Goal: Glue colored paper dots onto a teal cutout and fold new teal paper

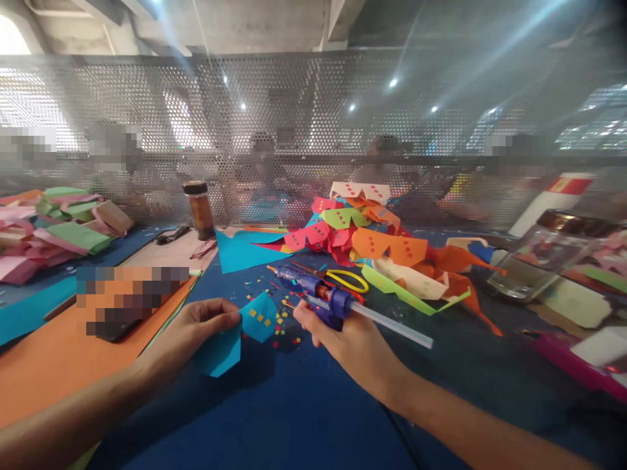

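My left hand (210,323) pinches a folded blue paper cutout (259,316), with a row of small yellow squares on its right part. My right hand (350,343) is wrapped round a blue glue gun (313,287), whose nozzle points away and to the left. A clear glue stick (399,328) juts out of the gun's back end. Tiny yellow and red paper squares (281,320) lie scattered on the blue table between my hands. Beyond the gun rest yellow-handled scissors (349,281), partly hidden by it.
Colourful paper cutouts (386,245) are heaped at the back centre. Folded paper pieces (63,225) pile up at far left. Orange sheets (44,378) carry a dark phone-like object (120,326). A brown jar (198,212) stands by the perforated screen (294,98); a clear container (543,261) is at right.
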Action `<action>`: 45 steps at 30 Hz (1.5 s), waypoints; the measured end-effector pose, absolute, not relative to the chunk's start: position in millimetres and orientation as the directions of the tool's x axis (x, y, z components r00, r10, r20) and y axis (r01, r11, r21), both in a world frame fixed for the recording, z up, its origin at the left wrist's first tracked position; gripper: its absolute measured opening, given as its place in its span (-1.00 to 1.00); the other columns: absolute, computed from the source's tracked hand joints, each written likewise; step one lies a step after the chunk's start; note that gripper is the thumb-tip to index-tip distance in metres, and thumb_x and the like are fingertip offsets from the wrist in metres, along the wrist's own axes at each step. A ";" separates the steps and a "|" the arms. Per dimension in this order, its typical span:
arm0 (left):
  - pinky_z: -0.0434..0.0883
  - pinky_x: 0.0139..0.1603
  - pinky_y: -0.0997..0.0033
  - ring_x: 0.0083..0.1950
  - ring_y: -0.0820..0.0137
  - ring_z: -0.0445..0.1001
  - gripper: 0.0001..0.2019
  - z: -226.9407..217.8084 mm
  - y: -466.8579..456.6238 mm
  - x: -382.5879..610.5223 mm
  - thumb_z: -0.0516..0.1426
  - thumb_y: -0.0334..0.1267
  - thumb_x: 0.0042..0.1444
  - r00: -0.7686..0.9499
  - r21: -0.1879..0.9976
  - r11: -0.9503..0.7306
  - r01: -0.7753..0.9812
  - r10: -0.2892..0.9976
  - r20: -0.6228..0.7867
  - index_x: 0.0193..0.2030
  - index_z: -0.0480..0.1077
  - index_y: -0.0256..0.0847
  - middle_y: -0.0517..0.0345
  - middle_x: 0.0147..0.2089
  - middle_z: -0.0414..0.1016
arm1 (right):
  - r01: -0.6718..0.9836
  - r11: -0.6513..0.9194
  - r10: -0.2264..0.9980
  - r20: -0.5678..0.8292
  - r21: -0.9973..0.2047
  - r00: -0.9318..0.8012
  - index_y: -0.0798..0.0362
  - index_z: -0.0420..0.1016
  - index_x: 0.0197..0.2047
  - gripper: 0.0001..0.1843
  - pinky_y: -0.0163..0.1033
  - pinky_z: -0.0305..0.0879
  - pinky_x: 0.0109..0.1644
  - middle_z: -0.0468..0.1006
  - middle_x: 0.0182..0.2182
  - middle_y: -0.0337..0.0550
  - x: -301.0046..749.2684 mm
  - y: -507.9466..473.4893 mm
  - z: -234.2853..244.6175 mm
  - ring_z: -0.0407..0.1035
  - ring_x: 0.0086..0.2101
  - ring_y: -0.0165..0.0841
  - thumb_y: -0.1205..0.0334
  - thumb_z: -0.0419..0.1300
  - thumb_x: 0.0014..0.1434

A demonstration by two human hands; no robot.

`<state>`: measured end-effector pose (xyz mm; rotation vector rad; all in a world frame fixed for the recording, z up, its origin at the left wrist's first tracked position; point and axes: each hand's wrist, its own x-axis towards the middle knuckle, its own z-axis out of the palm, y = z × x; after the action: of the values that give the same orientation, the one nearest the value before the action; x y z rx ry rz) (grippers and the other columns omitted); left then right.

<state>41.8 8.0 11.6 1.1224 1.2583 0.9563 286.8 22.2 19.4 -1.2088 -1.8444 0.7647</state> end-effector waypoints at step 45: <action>0.18 -0.67 0.64 -0.64 0.57 0.23 -0.69 1.5 16.3 26.3 0.38 -0.06 -0.08 -0.022 0.971 0.177 -0.164 0.983 -0.182 -0.39 0.39 -0.17 0.34 -0.59 0.37 | 0.442 0.689 0.703 0.380 -0.575 -0.602 0.03 0.29 -0.38 -0.81 -0.34 0.16 -0.38 0.38 -0.45 -0.34 287.4 28.6 2.1 0.26 -0.46 -0.48 0.47 0.20 0.15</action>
<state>26.3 16.3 1.5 0.9409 1.1959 1.1738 287.4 28.6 2.1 -0.8743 -2.3035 0.5750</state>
